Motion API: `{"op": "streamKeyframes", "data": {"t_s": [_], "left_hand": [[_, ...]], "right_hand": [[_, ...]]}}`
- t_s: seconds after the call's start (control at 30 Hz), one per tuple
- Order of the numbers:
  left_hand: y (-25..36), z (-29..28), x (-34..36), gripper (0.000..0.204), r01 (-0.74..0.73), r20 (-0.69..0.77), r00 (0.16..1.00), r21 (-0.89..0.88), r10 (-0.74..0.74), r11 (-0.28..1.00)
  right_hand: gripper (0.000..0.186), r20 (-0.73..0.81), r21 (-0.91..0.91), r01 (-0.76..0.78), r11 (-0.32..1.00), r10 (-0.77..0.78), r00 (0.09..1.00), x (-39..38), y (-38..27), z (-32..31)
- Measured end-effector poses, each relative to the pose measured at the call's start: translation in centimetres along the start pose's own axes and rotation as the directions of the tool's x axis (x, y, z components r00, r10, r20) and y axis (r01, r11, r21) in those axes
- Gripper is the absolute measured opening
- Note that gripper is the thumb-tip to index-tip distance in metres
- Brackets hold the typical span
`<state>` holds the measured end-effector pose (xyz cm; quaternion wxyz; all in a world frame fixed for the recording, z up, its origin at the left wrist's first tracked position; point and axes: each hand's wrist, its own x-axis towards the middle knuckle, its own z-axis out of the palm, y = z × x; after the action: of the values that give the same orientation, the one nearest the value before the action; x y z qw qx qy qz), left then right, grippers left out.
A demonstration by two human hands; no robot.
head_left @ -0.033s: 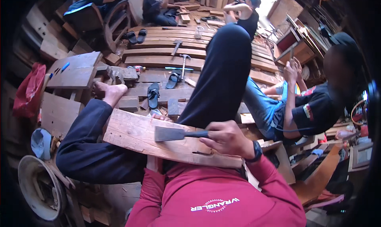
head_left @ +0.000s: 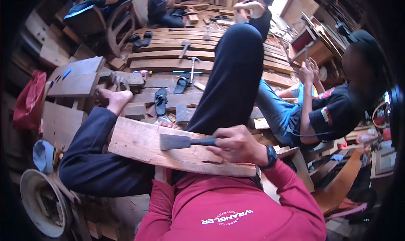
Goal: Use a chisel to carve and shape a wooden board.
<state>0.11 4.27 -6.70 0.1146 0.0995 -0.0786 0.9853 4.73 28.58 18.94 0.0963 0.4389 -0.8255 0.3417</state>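
Note:
A curved, pale wooden board (head_left: 135, 142) lies across my lap, over my bent left leg. My left hand (head_left: 168, 124) reaches beneath it, with fingertips curled over its far edge; the palm is hidden under the wood. My right hand (head_left: 236, 145) is closed round the dark handle of a scraper (head_left: 175, 142), near the board's right end. The scraper's wide, flat blade points left over the middle of the board's upper face. Whether the blade touches the wood all along its edge, I cannot tell.
Ahead lie long timber planks (head_left: 173, 55) with a claw hammer (head_left: 193, 68), another hammer (head_left: 184, 49) and sandals (head_left: 160, 101). A person (head_left: 329, 106) sits close at right; others sit farther back. At left are a red bag (head_left: 30, 99) and a round tub (head_left: 29, 199).
The whole view has shifted slightly, so everything sits a little farther left. Both hands keep the same hold on the board and the scraper.

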Motion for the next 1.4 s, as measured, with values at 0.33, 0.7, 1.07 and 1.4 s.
{"op": "streamKeyframes", "data": {"t_s": [0.33, 0.7, 1.07, 1.4], "left_hand": [[0.6, 1.1, -0.8, 0.036, 0.028, -0.301, 0.954, 0.047, -0.013, 0.999], [-1.8, 5.1, 0.3, 0.037, 0.146, -0.670, 0.674, 0.534, 0.312, 0.833], [-1.9, 2.1, 0.0, 0.038, 0.045, -0.038, 0.998, -0.094, -0.048, 0.995], [-0.1, -1.6, 0.3, 0.041, 0.018, 0.181, 0.983, -0.015, -0.015, 1.000]], "right_hand": [[0.028, -0.035, -0.130, 0.480, 0.868, -0.487, 0.872, 3.9, 1.2, 0.6], [0.023, -0.107, -0.030, 0.382, 0.923, -0.383, 0.917, 1.9, 1.4, 1.1], [0.012, -0.043, 0.160, -0.308, 0.938, 0.319, 0.947, -5.8, -0.3, -2.4], [0.013, 0.057, 0.154, -0.203, 0.967, 0.196, 0.979, -1.7, -0.7, 1.6]]}}
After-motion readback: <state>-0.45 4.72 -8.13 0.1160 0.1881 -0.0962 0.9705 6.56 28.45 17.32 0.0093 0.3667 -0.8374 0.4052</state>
